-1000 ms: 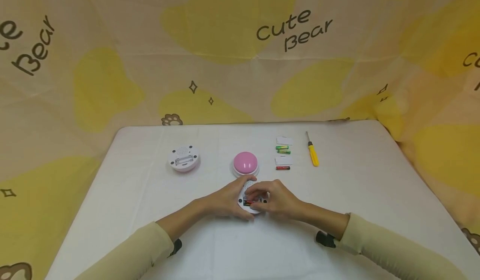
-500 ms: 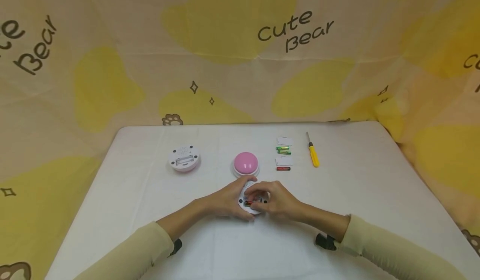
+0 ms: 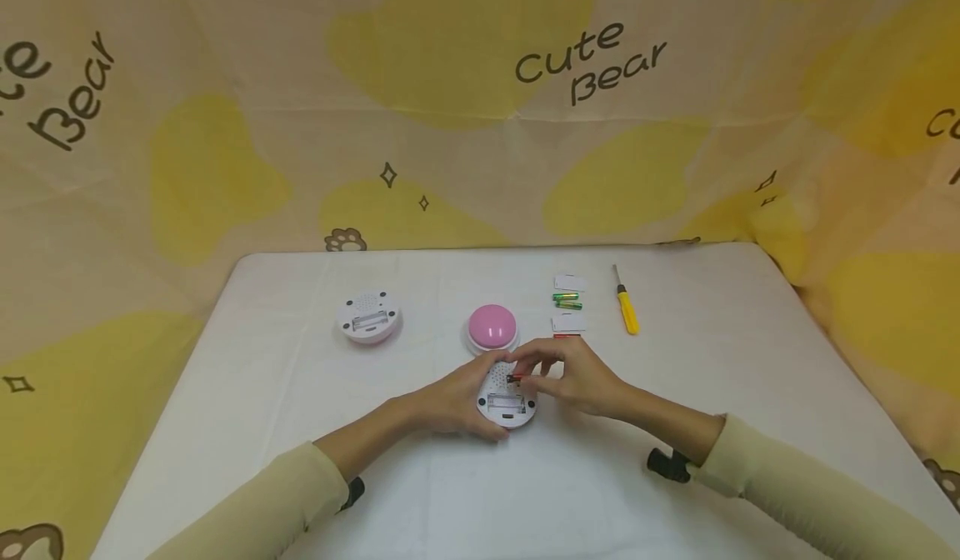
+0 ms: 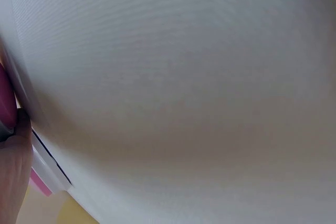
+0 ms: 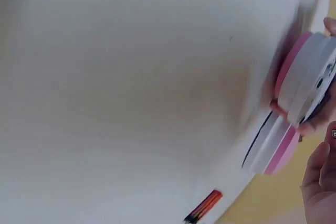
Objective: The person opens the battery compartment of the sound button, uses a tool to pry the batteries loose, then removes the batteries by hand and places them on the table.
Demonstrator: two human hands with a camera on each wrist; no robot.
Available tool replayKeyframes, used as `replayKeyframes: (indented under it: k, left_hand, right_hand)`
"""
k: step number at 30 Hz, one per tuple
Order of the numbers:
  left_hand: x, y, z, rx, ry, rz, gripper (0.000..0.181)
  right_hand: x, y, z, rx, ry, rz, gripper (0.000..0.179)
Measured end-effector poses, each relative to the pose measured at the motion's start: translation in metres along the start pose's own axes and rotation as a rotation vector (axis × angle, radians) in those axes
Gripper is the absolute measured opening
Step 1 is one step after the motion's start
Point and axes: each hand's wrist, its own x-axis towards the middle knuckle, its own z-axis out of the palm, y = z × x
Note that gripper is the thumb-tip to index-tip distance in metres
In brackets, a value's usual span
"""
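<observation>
Upturned button (image 3: 501, 388) in hand, red battery (image 3: 514, 378) pinched over it
On my feed the left hand (image 3: 456, 397) grips its rim, probably so the battery slot (image 3: 506, 402) faces up; the right hand (image 3: 573, 378) holds the battery by fingertips. Another pink button (image 3: 492, 327) stands just beyond.

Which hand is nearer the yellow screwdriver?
Right. The right hand is below and left of the screwdriver in the head view; the left hand is much farther left.

Yellow-handled screwdriver (image 3: 627, 310), white table (image 3: 720, 343); yellow-patched backdrop (image 3: 450, 110), lettered "Cute Bear"
</observation>
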Motion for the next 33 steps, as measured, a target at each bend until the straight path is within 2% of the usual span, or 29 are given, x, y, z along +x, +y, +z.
replayKeyframes:
  k: [8, 15, 26, 33]
  left_hand:
    - [-0.001, 0.002, -0.001, 0.005, -0.007, -0.042, 0.099]
    - [-0.001, 0.003, -0.002, 0.015, -0.002, -0.043, 0.100]
    - [0.000, 0.002, -0.001, 0.009, 0.004, -0.028, 0.101]
    - [0.000, 0.002, 0.000, 0.013, 0.005, -0.035, 0.100]
  right_hand:
    - [-0.002, 0.014, -0.022, -0.081, 0.048, 0.093, 0.031]
    - [-0.005, 0.032, -0.033, -0.177, 0.107, 0.080, 0.029]
    - [-0.008, 0.053, -0.044, -0.263, 0.083, 0.144, 0.025]
    - [-0.011, 0.060, -0.045, -0.308, 0.074, 0.125, 0.024]
